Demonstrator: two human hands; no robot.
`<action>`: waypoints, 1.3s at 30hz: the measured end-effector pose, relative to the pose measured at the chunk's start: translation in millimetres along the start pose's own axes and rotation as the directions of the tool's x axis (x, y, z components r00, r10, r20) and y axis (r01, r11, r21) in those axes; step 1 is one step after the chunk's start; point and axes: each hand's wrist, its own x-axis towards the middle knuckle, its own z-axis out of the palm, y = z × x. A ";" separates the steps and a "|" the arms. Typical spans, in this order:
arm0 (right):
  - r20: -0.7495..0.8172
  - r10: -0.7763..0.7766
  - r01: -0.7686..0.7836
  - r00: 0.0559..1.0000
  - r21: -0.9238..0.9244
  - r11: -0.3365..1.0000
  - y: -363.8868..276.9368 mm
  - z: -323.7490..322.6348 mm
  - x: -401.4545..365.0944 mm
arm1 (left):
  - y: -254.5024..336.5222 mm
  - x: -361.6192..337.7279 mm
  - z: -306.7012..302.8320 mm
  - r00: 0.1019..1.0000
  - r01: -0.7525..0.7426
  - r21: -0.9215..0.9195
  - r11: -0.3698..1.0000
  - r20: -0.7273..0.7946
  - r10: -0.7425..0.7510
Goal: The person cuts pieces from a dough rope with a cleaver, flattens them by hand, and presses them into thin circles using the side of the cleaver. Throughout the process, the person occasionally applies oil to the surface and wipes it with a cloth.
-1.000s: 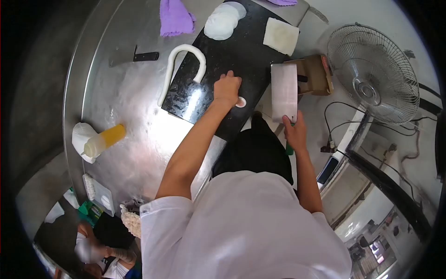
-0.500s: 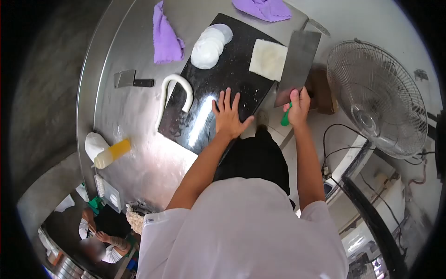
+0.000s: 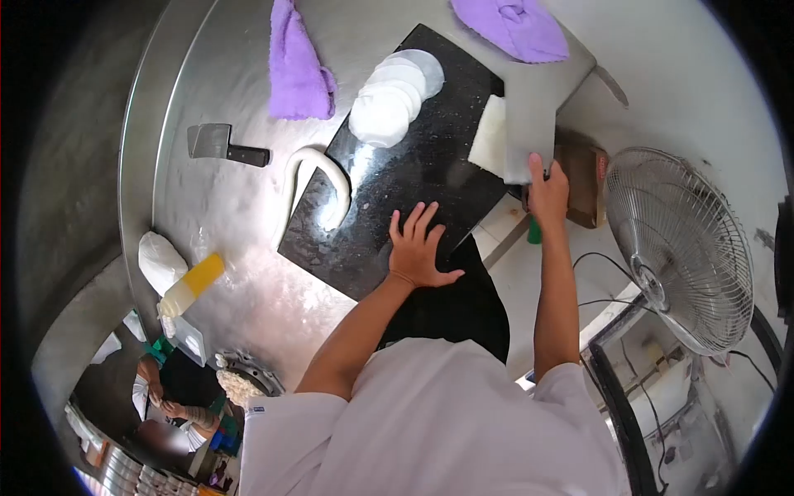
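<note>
My left hand (image 3: 420, 252) rests with fingers spread on the near edge of a black board (image 3: 413, 178). My right hand (image 3: 547, 194) is closed around the green handle of a broad cleaver (image 3: 530, 132), held off the board's right side. Its blade overlaps a white square cloth pad (image 3: 488, 136) at the board's right edge and hides part of it. Toward the board's far end, thin round dough wrappers (image 3: 379, 120) lie in an overlapping row. A rope of white dough (image 3: 335, 186) curves over the board's left edge onto the steel table.
On the steel table (image 3: 240, 194) lie a small black-handled cleaver (image 3: 227, 147), a bottle of yellow liquid (image 3: 193, 283), a white bag (image 3: 161, 263) and two purple cloths (image 3: 299, 70). A standing fan (image 3: 682, 248) is at right. Another person (image 3: 178, 397) works at lower left.
The cleaver's blade has swung from a rightward slant to nearly straight ahead, now overlapping the white pad. My left hand has slid slightly toward me. The whole view has shifted a little.
</note>
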 end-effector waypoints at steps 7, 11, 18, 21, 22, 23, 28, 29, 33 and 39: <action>-0.029 -0.027 0.022 0.999 -0.144 0.989 52.3 9.6 -85.7 | 1.8 4.9 -4.6 0.992 -0.095 -0.124 0.988 -0.099 0.083; -0.039 0.099 -0.104 0.994 -0.162 0.981 71.3 0.6 -152.4 | 1.4 13.0 -7.7 0.989 -0.105 -0.152 0.983 -0.120 0.087; -0.170 0.259 -0.274 0.951 -0.072 0.959 151.5 3.6 -285.3 | 23.1 52.3 -20.6 0.939 0.048 -0.347 0.937 -0.305 -0.162; -0.112 0.383 -0.370 0.917 0.119 0.921 142.8 -3.1 -309.5 | -5.3 -17.4 -12.6 0.982 -0.171 0.142 0.975 -0.052 0.180; -0.141 0.250 -0.254 0.958 -0.013 0.967 139.3 -2.2 -304.5 | -5.9 -13.7 -12.8 0.980 -0.148 0.138 0.979 -0.116 0.164; -0.123 0.142 -0.162 0.982 -0.165 0.973 144.2 -2.0 -321.6 | -13.2 -24.3 -8.5 0.983 -0.154 0.138 0.978 -0.081 0.166; 0.266 -0.070 0.078 0.961 -0.019 0.997 108.7 35.0 -280.2 | -37.9 27.9 -31.1 0.775 0.116 -0.656 0.745 -0.410 -0.482; 0.276 -0.071 0.078 0.958 -0.016 0.997 104.1 46.0 -265.9 | -40.5 20.5 -29.8 0.817 0.048 -0.527 0.848 -0.468 -0.337; 0.519 -0.141 0.284 0.843 -0.208 0.936 71.9 72.6 -243.4 | -27.1 -36.5 -25.1 0.989 -0.125 0.320 0.939 0.114 0.093; 0.539 -0.104 0.358 0.836 -0.393 0.847 51.4 54.1 -226.0 | -16.1 -6.6 -21.1 0.985 -0.117 0.348 0.930 0.161 0.063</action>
